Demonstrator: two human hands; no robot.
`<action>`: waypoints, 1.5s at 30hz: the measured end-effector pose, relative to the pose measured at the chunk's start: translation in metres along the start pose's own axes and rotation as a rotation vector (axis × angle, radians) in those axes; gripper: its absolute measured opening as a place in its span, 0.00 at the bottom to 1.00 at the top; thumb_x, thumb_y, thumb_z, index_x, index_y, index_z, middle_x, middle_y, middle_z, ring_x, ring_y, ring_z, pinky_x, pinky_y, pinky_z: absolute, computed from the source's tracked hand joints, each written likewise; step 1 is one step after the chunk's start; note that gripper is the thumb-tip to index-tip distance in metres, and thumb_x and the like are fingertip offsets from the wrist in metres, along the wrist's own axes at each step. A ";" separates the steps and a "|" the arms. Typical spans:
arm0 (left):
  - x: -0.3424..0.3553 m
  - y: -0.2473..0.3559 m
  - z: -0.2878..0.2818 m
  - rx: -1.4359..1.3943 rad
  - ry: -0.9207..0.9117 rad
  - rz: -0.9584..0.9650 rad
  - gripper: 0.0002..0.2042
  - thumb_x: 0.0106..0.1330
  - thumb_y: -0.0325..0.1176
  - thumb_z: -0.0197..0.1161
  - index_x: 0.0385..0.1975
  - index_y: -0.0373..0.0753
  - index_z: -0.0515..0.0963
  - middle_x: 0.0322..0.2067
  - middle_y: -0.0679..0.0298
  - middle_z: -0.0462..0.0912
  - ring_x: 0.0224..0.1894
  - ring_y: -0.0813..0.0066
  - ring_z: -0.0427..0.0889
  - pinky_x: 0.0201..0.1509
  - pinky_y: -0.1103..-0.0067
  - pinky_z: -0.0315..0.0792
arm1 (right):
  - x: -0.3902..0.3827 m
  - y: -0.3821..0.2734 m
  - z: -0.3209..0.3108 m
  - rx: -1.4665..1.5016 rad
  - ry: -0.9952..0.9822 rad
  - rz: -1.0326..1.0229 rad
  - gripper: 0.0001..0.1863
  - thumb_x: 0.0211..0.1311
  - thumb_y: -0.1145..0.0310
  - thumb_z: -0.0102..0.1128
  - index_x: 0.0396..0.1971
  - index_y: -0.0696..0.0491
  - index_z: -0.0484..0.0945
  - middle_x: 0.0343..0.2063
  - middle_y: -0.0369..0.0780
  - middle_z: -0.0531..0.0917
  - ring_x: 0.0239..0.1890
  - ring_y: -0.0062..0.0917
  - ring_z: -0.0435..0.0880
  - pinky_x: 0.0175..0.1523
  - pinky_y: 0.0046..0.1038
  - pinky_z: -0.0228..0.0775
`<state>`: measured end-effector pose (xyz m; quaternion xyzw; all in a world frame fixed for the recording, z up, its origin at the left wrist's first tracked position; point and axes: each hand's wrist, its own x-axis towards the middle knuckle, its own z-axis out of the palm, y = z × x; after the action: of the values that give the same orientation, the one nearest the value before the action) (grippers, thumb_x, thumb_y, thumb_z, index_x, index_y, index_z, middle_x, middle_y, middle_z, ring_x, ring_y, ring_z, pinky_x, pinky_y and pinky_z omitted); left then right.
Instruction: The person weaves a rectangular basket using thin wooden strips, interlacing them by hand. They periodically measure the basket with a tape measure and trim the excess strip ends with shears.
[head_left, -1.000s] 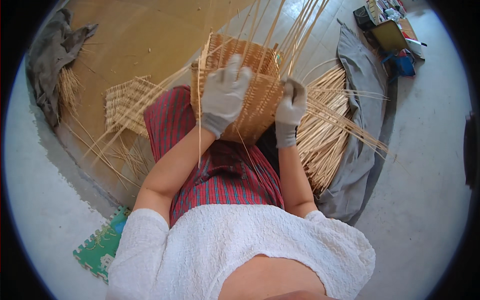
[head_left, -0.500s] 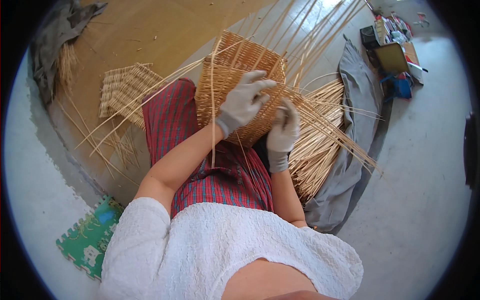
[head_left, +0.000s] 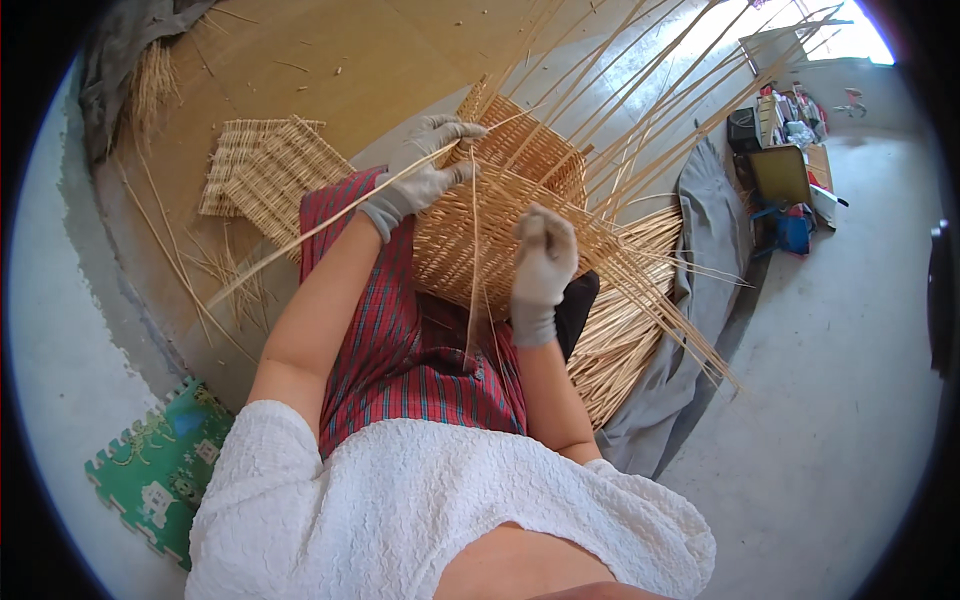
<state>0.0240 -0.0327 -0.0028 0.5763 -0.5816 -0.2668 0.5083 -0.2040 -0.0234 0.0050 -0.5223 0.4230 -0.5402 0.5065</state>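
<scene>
A woven cane basket (head_left: 460, 250) with long loose canes rising from its rim rests on my lap, over red checked cloth. My left hand (head_left: 420, 170), in a pale glove with a grey cuff, grips cane strands (head_left: 285, 251) at the basket's upper-left corner. In front of the basket's right side is my right hand (head_left: 542, 270), gloved too, its fingers curled closed; what, if anything, they hold is hidden. A thin strand (head_left: 475, 230) hangs down the basket's front between my hands.
Flat woven panels (head_left: 285, 180) lie at the left. A cane bundle (head_left: 615, 350) and grey cloth (head_left: 705, 200) are at the right. A green foam mat (head_left: 160, 470) lies lower left. Beyond stand a folded chair (head_left: 775, 175) and clutter (head_left: 785, 115); grey cloth (head_left: 120, 50) lies upper left.
My left hand has moved left to the basket's upper-left corner and closed on strands. My right hand dropped from the rim to the basket's front. The view has also shifted.
</scene>
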 end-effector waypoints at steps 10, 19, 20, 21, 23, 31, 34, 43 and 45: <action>0.007 -0.041 0.077 -0.734 0.322 -0.145 0.09 0.65 0.27 0.73 0.38 0.40 0.78 0.31 0.72 0.79 0.35 0.86 0.75 0.39 0.83 0.75 | 0.096 -0.027 0.054 -0.759 0.040 -0.730 0.25 0.70 0.72 0.65 0.65 0.56 0.74 0.49 0.44 0.87 0.36 0.19 0.85 0.29 0.18 0.74; 0.006 -0.019 0.080 -0.450 0.503 -0.158 0.10 0.62 0.28 0.75 0.37 0.39 0.78 0.29 0.72 0.78 0.33 0.81 0.76 0.38 0.79 0.74 | 0.033 0.015 -0.043 -0.014 0.100 -0.001 0.14 0.78 0.67 0.58 0.58 0.51 0.75 0.38 0.42 0.87 0.14 0.12 0.65 0.17 0.16 0.57; 0.005 -0.012 0.078 -0.437 0.547 -0.166 0.10 0.62 0.29 0.75 0.37 0.39 0.79 0.30 0.70 0.80 0.33 0.79 0.78 0.39 0.77 0.75 | 0.027 0.010 -0.053 0.009 0.123 0.053 0.12 0.77 0.68 0.58 0.55 0.52 0.77 0.37 0.42 0.87 0.14 0.12 0.65 0.17 0.16 0.57; -0.002 0.004 0.075 -0.333 0.567 -0.262 0.11 0.62 0.30 0.75 0.39 0.39 0.79 0.32 0.67 0.82 0.36 0.75 0.80 0.41 0.75 0.76 | 0.022 0.006 -0.063 0.033 0.158 0.107 0.10 0.77 0.69 0.58 0.53 0.53 0.78 0.36 0.41 0.87 0.13 0.12 0.65 0.17 0.16 0.56; -0.020 0.042 0.066 -0.128 0.599 -0.424 0.13 0.62 0.33 0.75 0.42 0.39 0.79 0.38 0.61 0.85 0.41 0.66 0.83 0.47 0.70 0.77 | 0.034 -0.012 -0.064 0.001 0.270 0.092 0.07 0.77 0.69 0.59 0.47 0.55 0.81 0.35 0.38 0.87 0.14 0.11 0.66 0.18 0.17 0.58; -0.026 0.073 0.122 0.593 -0.094 0.046 0.41 0.66 0.38 0.69 0.78 0.60 0.56 0.70 0.49 0.63 0.57 0.49 0.81 0.59 0.62 0.78 | 0.112 -0.031 -0.033 -0.777 0.042 -0.372 0.25 0.74 0.74 0.57 0.69 0.52 0.71 0.46 0.45 0.89 0.37 0.31 0.88 0.40 0.33 0.79; -0.022 0.065 0.122 0.779 -0.184 0.006 0.36 0.67 0.37 0.67 0.75 0.61 0.63 0.70 0.49 0.64 0.57 0.50 0.81 0.58 0.62 0.78 | 0.102 -0.076 -0.017 -0.733 0.004 -0.221 0.35 0.71 0.80 0.46 0.78 0.49 0.59 0.51 0.45 0.87 0.43 0.31 0.87 0.52 0.33 0.78; -0.060 0.036 0.093 0.224 0.271 0.128 0.25 0.67 0.34 0.68 0.65 0.52 0.74 0.65 0.50 0.71 0.62 0.49 0.75 0.64 0.61 0.72 | 0.012 -0.035 -0.092 -0.135 0.126 -0.327 0.24 0.70 0.78 0.48 0.65 0.57 0.75 0.49 0.39 0.84 0.39 0.18 0.80 0.50 0.20 0.73; -0.069 0.037 0.077 0.474 0.362 0.075 0.26 0.67 0.36 0.68 0.66 0.48 0.73 0.66 0.51 0.71 0.65 0.49 0.73 0.68 0.60 0.67 | 0.032 -0.052 -0.033 -0.157 -0.057 -0.285 0.26 0.73 0.65 0.54 0.69 0.57 0.71 0.55 0.42 0.82 0.47 0.23 0.82 0.55 0.24 0.74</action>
<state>-0.0724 0.0182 -0.0157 0.6953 -0.5485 0.0028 0.4645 -0.2405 -0.0508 0.0576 -0.6301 0.3708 -0.5569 0.3942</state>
